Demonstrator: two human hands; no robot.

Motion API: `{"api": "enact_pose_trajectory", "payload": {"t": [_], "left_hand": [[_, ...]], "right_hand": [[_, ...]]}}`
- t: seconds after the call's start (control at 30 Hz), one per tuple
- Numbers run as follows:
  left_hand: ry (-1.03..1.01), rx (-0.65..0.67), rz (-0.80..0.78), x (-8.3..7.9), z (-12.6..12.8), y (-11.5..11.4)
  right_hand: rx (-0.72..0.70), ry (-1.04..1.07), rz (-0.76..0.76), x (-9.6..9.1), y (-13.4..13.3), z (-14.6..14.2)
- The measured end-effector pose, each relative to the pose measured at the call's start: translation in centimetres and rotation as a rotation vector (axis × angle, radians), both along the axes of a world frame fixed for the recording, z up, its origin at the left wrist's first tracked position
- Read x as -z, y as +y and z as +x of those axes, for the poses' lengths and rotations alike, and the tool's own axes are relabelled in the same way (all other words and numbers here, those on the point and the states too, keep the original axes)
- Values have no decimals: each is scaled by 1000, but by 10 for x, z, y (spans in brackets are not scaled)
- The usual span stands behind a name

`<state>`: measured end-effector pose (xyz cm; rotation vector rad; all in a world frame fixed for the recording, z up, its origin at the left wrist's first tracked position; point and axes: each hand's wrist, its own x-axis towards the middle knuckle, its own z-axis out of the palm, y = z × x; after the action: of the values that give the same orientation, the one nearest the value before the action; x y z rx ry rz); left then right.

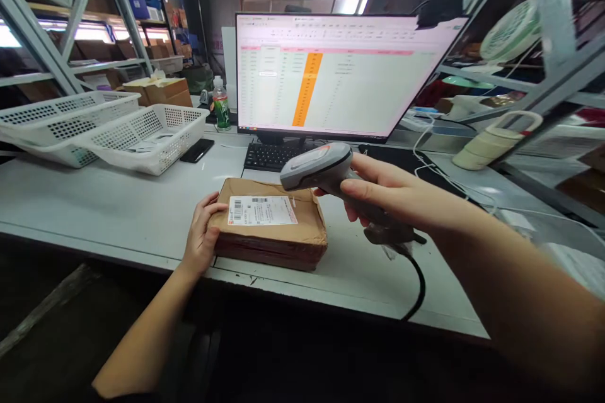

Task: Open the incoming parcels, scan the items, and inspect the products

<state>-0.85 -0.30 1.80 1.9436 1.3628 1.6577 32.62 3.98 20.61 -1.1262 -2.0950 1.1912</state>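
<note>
A brown cardboard box point(274, 236) lies near the front edge of the white desk. On its top is a white shipping label point(262, 210) with printed barcodes. My left hand point(203, 236) grips the box's left end, fingers on top and thumb on the near side. My right hand point(378, 192) is wrapped round the handle of a grey barcode scanner point(319, 164). The scanner's head points left, held above the right part of the box and apart from it. Its black cable point(418, 283) hangs down to the desk.
Behind the box stand a black keyboard point(269, 156) and a large monitor point(368, 88) showing a spreadsheet. White plastic baskets point(161, 145), a phone point(197, 150) and a green-labelled bottle point(221, 107) are at the left. A cream cup point(491, 145) and loose cables lie at the right.
</note>
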Motion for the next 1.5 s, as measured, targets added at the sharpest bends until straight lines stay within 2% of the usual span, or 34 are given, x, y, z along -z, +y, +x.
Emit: {"api": "enact_pose_trajectory", "payload": {"t": [0.13, 0.23, 0.3, 0.37, 0.43, 0.53, 0.6, 0.67, 0.77, 0.97, 1.23, 1.33, 1.4, 1.5], "left_hand": [[-45, -2, -74, 3, 1, 0], [-33, -38, -75, 6, 0, -1], [-11, -60, -66, 8, 1, -2], [-8, -80, -52, 9, 1, -2], [-34, -83, -45, 11, 1, -2], [-82, -80, -62, 14, 0, -1], [-84, -91, -72, 15, -2, -1], [-58, -104, -72, 17, -3, -1], [-35, -119, -54, 19, -5, -1], [-92, -87, -47, 18, -2, 2], [-191, -66, -56, 17, 2, 4], [-278, -74, -77, 14, 3, 2], [-423, -96, -124, 9, 4, 1], [-759, -114, -223, 1, 2, 0]], "right_hand": [[309, -77, 15, 60, 32, 42], [428, -138, -8, 104, 50, 66], [478, -214, 13, 122, 53, 75], [475, -321, 0, 130, 51, 79], [398, -423, 14, 132, 52, 82], [301, -546, 204, 130, 69, 92], [320, -610, 322, 131, 89, 103], [346, -658, 378, 135, 110, 113], [313, -732, 451, 146, 138, 117], [297, -797, 563, 156, 168, 110], [371, -790, 635, 164, 191, 101], [401, -771, 658, 155, 195, 93], [427, -738, 697, 142, 190, 96], [416, -709, 713, 135, 163, 123]]}}
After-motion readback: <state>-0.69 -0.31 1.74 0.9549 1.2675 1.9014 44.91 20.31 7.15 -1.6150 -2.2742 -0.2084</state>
